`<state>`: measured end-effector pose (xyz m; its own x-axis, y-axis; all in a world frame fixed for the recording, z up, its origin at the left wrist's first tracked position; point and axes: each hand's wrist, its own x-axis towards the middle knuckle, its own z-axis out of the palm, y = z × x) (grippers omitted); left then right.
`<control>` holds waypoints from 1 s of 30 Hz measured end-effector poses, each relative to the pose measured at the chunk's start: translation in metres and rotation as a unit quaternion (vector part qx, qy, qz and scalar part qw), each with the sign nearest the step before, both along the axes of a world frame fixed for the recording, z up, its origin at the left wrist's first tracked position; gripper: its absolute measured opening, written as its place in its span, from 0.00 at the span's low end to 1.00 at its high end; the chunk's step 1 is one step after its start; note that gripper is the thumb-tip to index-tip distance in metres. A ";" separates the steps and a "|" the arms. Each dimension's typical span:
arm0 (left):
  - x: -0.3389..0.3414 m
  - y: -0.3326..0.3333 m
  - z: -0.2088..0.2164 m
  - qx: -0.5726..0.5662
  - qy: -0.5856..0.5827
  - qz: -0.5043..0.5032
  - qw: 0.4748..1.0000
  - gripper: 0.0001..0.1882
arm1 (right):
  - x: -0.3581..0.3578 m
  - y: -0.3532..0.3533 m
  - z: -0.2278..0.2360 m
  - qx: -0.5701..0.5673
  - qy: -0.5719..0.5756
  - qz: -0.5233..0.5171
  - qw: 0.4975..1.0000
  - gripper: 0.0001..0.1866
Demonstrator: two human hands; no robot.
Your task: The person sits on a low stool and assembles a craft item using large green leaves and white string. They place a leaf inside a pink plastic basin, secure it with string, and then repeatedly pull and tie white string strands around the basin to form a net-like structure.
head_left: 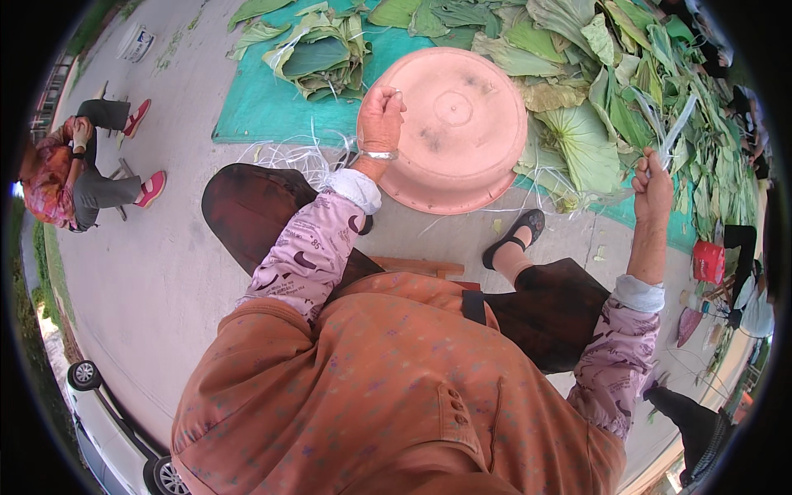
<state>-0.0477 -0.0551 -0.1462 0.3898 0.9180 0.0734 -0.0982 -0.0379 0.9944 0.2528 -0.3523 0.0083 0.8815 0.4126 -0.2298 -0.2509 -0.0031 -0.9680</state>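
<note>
Right hand grasps pale strips, probably light, soft, slippery: pinch near ends. Left hand is clenched, its content unclear.

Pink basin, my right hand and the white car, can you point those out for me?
Pink basin (450,125): head view, on its broad round face.
Right hand (654,190): head view, on the middle of the hand.
White car (107,436): head view, on its white bodywork.

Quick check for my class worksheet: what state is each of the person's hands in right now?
Left hand: closed, seen against the pink basin; whether it grips anything thin cannot be told.
Right hand: closed, holding pale strips.
</note>
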 end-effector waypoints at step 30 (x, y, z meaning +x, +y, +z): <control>0.012 -0.135 0.038 -0.077 0.043 -0.466 0.880 0.10 | -0.105 0.077 -0.041 0.011 0.266 0.311 0.912 0.08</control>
<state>-0.0354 -0.1903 -0.1084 0.9772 0.1924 -0.0898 0.0601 0.1551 0.9861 0.1479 -0.2752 -0.0327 0.2409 0.8051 -0.5421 -0.6412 -0.2872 -0.7116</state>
